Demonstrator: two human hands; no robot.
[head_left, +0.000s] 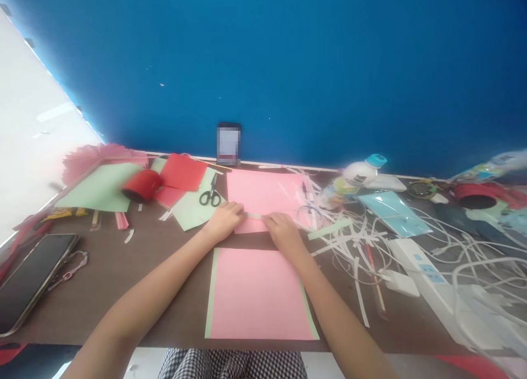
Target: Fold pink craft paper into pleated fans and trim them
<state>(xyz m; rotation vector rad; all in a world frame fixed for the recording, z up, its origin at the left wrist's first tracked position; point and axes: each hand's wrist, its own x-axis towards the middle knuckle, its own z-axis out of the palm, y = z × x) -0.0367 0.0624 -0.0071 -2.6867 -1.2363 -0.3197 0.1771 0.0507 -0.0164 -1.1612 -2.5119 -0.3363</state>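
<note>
Between my two hands runs a narrow, pale green paper strip [254, 216], lying over the near part of a pink paper sheet [263, 189]. My left hand [227, 219] is closed on the strip's left end, and my right hand [282, 229] is closed on its right end. The fingertips are small and partly hidden. Closer to me lies a second pink sheet [259, 296] with pale green bands along its left and right edges. Black-handled scissors [211, 195] rest on green paper just beyond my left hand.
Left are red paper [183, 172], a red roll [144, 185], green paper [99, 187] and a phone [35, 280]. A phone-like device [229, 144] leans on the blue wall. Right are paper scraps [358, 241], bottles [354, 176], cables and a power strip [428, 285].
</note>
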